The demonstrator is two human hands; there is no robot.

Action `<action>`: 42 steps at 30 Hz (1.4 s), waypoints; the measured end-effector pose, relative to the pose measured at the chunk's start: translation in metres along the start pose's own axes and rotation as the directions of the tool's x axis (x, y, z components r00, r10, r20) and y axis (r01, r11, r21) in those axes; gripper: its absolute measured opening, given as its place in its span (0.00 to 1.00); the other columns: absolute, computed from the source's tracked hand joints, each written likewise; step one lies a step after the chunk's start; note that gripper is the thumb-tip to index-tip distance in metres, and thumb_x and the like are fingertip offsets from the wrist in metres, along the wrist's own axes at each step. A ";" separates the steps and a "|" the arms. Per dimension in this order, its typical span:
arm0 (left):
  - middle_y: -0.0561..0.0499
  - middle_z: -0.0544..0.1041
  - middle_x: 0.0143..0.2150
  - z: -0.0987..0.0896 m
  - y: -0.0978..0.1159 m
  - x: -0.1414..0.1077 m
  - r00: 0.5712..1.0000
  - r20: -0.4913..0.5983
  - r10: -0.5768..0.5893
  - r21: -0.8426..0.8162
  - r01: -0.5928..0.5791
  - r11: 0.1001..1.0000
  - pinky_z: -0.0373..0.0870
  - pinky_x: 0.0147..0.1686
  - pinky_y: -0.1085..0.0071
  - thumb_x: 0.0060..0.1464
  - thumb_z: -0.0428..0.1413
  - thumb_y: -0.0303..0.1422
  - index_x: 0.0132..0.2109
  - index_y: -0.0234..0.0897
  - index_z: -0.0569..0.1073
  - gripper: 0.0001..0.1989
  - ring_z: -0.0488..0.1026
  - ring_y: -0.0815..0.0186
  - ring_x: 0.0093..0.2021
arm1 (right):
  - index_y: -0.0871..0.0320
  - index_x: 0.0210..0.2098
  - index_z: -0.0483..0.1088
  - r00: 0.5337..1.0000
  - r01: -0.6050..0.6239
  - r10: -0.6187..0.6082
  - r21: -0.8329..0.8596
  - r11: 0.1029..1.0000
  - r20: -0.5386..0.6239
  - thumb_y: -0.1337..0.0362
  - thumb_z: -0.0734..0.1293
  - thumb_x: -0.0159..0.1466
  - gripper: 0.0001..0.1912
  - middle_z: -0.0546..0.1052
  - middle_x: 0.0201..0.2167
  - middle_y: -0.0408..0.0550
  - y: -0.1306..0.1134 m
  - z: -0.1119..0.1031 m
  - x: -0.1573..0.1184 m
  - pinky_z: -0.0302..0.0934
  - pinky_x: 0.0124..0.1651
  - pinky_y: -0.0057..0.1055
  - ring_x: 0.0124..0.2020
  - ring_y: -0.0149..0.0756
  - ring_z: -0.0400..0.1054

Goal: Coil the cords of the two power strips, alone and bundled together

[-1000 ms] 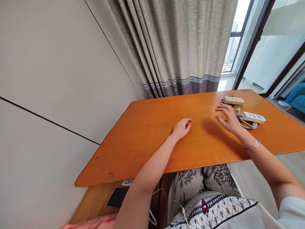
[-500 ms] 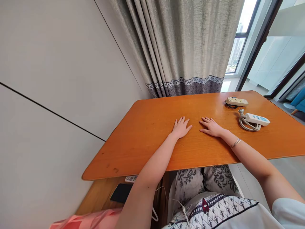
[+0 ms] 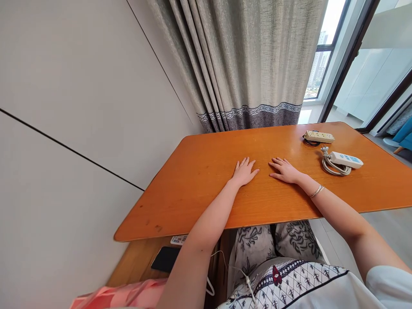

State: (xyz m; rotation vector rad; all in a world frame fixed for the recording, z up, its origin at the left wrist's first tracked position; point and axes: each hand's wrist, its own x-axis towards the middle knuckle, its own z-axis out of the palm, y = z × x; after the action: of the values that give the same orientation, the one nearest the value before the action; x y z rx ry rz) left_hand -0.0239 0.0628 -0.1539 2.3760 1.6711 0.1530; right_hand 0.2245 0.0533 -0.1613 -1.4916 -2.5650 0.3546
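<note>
My left hand (image 3: 243, 172) lies flat on the orange-brown wooden table (image 3: 199, 176), fingers spread and nothing in it. To its right, my right hand (image 3: 285, 171) also rests palm down on the tabletop with the fingers apart. A silver bangle (image 3: 317, 191) circles my right wrist. Beyond that hand, on the right part of the table, sits a white power strip (image 3: 346, 159) with its pale cord (image 3: 334, 170) coiled beside it. Behind it is a cream power strip (image 3: 319, 136) with a dark cord. Neither hand touches the strips.
A grey curtain (image 3: 257, 64) hangs behind the table, and a pale wall (image 3: 80, 77) runs along the left. Below the near edge, a wooden surface (image 3: 128, 262) holds a dark phone-like slab (image 3: 165, 259) and pink cloth (image 3: 128, 294). A thin white cable (image 3: 236, 269) crosses my lap.
The view has shifted very slightly. Both hands stay in the same place on the table, and the power strips have not moved.
</note>
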 end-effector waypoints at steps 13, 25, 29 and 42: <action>0.38 0.49 0.78 -0.004 0.002 -0.003 1.000 0.007 -0.008 -0.011 0.008 1.000 0.38 0.75 0.49 0.68 0.43 0.50 0.74 0.37 0.58 0.35 0.43 0.52 0.79 | 0.58 0.73 0.58 1.000 -0.021 0.021 -0.002 1.000 0.011 0.43 0.61 0.70 0.38 0.53 0.75 0.60 -0.003 -0.003 -0.001 0.40 0.76 0.57 0.77 0.57 0.43; 0.37 0.49 0.78 0.002 -0.003 0.001 1.000 -0.014 0.012 -0.016 -0.012 1.000 0.39 0.74 0.47 0.67 0.43 0.51 0.73 0.38 0.58 0.35 0.44 0.52 0.79 | 0.58 0.72 0.59 1.000 -0.006 0.006 0.007 1.000 -0.002 0.42 0.60 0.70 0.39 0.54 0.75 0.60 -0.001 -0.002 -0.002 0.40 0.75 0.57 0.77 0.56 0.44; 0.37 0.49 0.78 0.001 -0.002 0.000 1.000 -0.012 0.004 -0.013 -0.004 1.000 0.39 0.75 0.48 0.67 0.43 0.51 0.73 0.37 0.58 0.35 0.43 0.51 0.79 | 0.58 0.72 0.59 1.000 -0.003 0.003 0.005 1.000 -0.007 0.42 0.60 0.70 0.38 0.54 0.75 0.60 -0.001 -0.002 -0.001 0.41 0.75 0.59 0.77 0.57 0.44; 0.37 0.49 0.78 0.001 -0.002 0.000 1.000 -0.009 0.008 -0.005 -0.008 1.000 0.39 0.74 0.47 0.68 0.42 0.51 0.73 0.37 0.57 0.35 0.43 0.51 0.79 | 0.58 0.72 0.59 1.000 -0.012 0.012 0.022 1.000 0.003 0.43 0.61 0.70 0.38 0.54 0.75 0.60 -0.001 -0.001 0.000 0.40 0.75 0.58 0.77 0.57 0.43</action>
State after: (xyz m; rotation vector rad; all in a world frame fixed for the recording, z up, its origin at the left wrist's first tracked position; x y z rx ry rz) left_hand -0.0257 0.0633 -0.1551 2.3820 1.6628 0.1692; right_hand 0.2245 0.0529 -0.1598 -1.5007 -2.5469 0.3861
